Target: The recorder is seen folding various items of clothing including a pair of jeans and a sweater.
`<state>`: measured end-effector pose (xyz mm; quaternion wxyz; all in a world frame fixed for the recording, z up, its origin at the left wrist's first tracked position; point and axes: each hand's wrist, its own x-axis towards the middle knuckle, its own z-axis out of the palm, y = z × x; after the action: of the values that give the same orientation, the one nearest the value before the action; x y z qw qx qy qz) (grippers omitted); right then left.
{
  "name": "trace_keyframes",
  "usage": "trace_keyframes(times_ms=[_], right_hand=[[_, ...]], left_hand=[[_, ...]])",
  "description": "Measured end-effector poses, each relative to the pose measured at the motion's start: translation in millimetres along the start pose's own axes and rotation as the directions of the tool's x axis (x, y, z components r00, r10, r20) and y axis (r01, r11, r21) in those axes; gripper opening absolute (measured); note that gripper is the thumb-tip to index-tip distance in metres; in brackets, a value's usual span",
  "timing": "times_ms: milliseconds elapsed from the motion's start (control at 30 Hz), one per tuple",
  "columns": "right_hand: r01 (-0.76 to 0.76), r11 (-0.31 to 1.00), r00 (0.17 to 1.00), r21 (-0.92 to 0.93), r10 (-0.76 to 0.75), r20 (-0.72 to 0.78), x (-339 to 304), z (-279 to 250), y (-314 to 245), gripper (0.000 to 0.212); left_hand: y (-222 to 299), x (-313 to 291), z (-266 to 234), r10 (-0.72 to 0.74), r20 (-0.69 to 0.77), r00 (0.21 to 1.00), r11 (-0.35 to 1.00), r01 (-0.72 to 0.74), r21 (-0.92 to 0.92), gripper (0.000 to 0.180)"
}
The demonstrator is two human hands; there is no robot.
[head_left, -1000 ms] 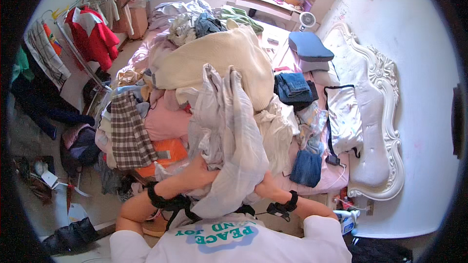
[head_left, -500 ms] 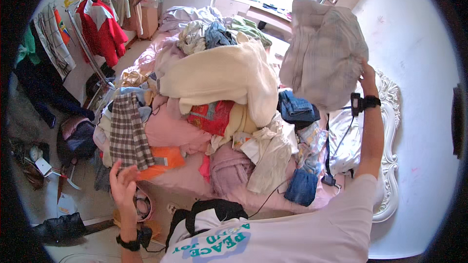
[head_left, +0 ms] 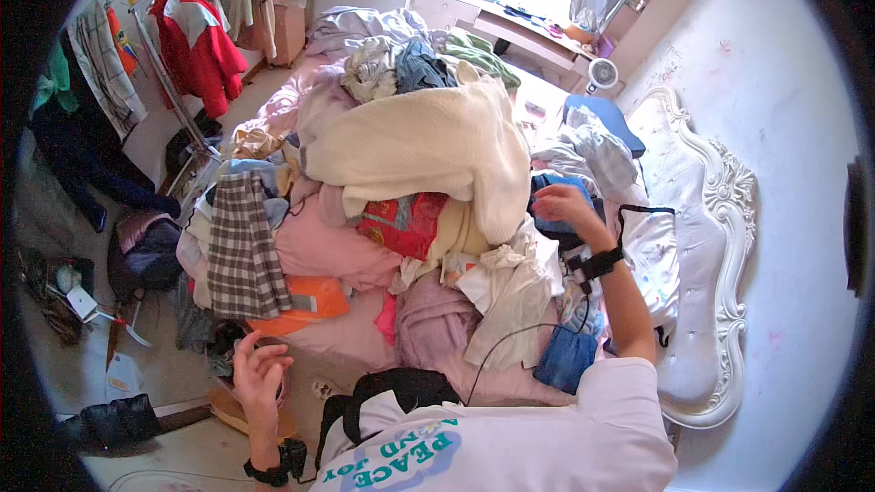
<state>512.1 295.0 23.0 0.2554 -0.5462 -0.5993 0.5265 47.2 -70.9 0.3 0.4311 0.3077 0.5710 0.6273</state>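
Observation:
My right hand [head_left: 563, 208] is over the folded blue jeans [head_left: 550, 182] on the right of the bed, fingers stretched to the left and slightly bent, with no garment seen in them. Whether it touches the jeans is unclear. Behind it lies a greyish rumpled cloth [head_left: 583, 148], next to a blue item [head_left: 605, 120]. My left hand [head_left: 262, 374] hovers empty with fingers apart, just below a brown-and-white checked cloth [head_left: 241, 246] and an orange packet [head_left: 305, 299]. A large cream sweater [head_left: 415, 146] is spread over the middle of the clothes pile.
A red packet [head_left: 401, 223], a mauve towel [head_left: 436, 319] and blue denim [head_left: 565, 357] lie along the near side. The carved white headboard [head_left: 729, 191] borders the right. At left stands a clothes rack [head_left: 169, 82]; a desk [head_left: 501, 18] is under the window. A cable runs from my right wrist.
The big grey bundle that my right hand held up at the right has left that hand. The hand has come down and left to the jeans. My left hand has shifted slightly right and down.

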Motion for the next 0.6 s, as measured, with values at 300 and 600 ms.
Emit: trace_keyframes(times_ms=[300, 600], right_hand=[[0.166, 0.969, 0.962, -0.180, -0.119, 0.247, 10.7, 100.2, 22.1, 0.023], [0.452, 0.680, 0.815, -0.578, -0.578, -0.043, 94.3, 119.1, -18.4, 0.044]], left_hand=[[11.9, 11.8, 17.5, -0.038, 0.107, 0.994, 0.994, 0.027, 0.102, 0.035], [8.0, -4.9, 0.9, -0.050, 0.095, 0.994, 0.993, 0.039, 0.110, 0.026]])
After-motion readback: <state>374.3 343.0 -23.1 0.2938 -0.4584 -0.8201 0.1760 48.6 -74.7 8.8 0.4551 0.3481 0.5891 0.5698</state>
